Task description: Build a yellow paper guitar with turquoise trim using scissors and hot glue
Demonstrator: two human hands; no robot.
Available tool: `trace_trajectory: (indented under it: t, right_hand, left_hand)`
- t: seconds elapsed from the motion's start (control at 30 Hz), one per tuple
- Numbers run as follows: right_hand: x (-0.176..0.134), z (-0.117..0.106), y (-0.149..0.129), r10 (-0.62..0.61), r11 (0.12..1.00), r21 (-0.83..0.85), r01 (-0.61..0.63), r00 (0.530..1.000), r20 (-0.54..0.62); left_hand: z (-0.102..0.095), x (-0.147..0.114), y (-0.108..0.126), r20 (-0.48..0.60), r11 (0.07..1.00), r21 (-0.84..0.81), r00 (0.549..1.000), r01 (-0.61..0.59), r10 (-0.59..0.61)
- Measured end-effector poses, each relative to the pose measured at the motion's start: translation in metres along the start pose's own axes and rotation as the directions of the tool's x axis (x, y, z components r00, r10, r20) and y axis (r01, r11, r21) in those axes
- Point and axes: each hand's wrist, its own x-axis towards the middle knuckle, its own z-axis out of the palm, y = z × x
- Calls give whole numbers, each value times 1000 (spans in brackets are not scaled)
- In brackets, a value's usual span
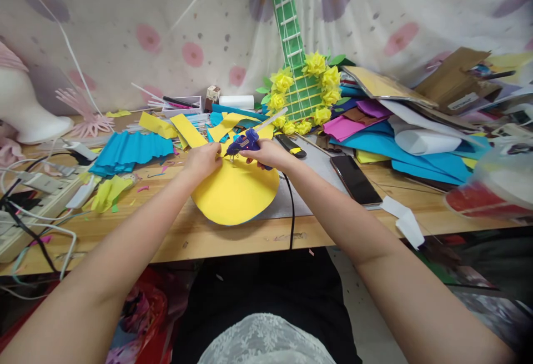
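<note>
My right hand [270,154] is wrapped round a blue hot glue gun [245,141], with a pale glue stick poking out of its back end. The gun's nozzle points left, just above a yellow paper cutout [235,200] with a rounded lower end. My left hand [204,159] pinches the cutout's left upper side, its fingertips close to the nozzle. Behind the gun, yellow paper strips [187,130] overlap the cutout's upper part. A black cord [292,214] runs down from the gun over the table edge.
A green paper guitar [293,47] with yellow flowers leans at the back. Right are a utility knife [291,146], a phone [356,179], stacked coloured paper [416,153] and a red-based plastic cup [487,194]. Left lie pleated blue paper [131,151] and a power strip [37,208] with tangled cables.
</note>
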Motion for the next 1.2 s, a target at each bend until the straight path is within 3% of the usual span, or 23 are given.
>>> trace_trajectory:
  t: [0.7, 1.0, 1.2]
  right_hand:
    - [2, 9, -14, 22, 981, -193, -21, 1000, 3]
    - [3, 8, -6, -60, 924, -383, 5, 989, -132]
    - [2, 7, -7, -62, 905, -426, 1, 990, -130]
  left_hand:
    - [0, 0, -6, -38, 999, -8, 999, -32, 32]
    - [10, -1, -21, -71, 994, -106, 997, -31, 24]
    - [15, -1, -27, -101, 984, -174, 995, -41, 24]
